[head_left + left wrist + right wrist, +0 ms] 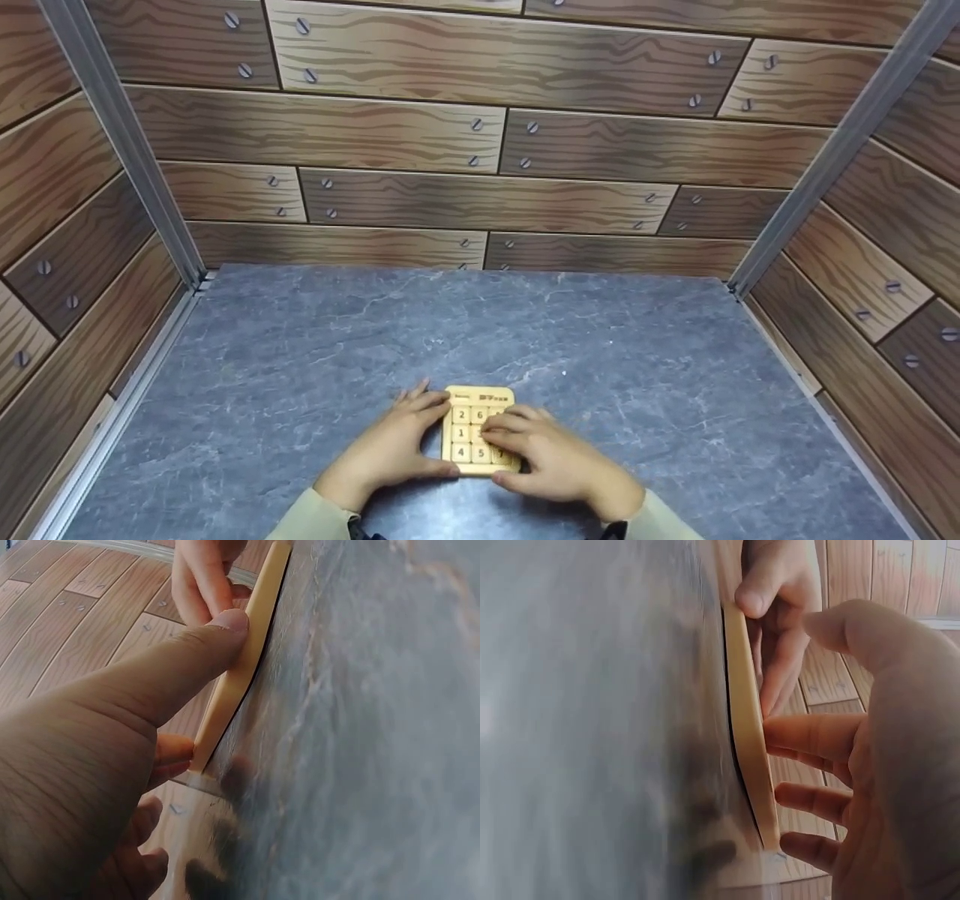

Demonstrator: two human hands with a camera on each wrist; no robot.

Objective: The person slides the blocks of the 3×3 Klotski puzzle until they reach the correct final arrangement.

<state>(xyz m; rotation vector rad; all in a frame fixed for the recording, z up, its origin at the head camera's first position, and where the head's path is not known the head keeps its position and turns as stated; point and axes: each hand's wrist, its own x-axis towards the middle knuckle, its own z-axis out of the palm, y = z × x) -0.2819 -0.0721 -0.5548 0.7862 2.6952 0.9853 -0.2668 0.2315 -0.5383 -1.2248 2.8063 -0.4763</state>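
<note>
A yellow number slide puzzle (470, 433) lies flat on the table, with the tiles 2, 6, 1, 4 and 5 readable in the head view. My left hand (394, 442) holds its left side, thumb at the near corner and a finger at the far one. The left wrist view shows that thumb pressing on the puzzle's edge (232, 682). Over the right column is my right hand (551, 456), its fingertips touching the tiles and hiding several. In the right wrist view, the right thumb (840, 626) stands away from the puzzle's side (746, 705).
The puzzle rests near the front of a blue-grey marbled table (465, 330). Wood-patterned panels (420, 135) rise behind it and at both sides. Metal rails (127, 127) run along the corners and the left edge.
</note>
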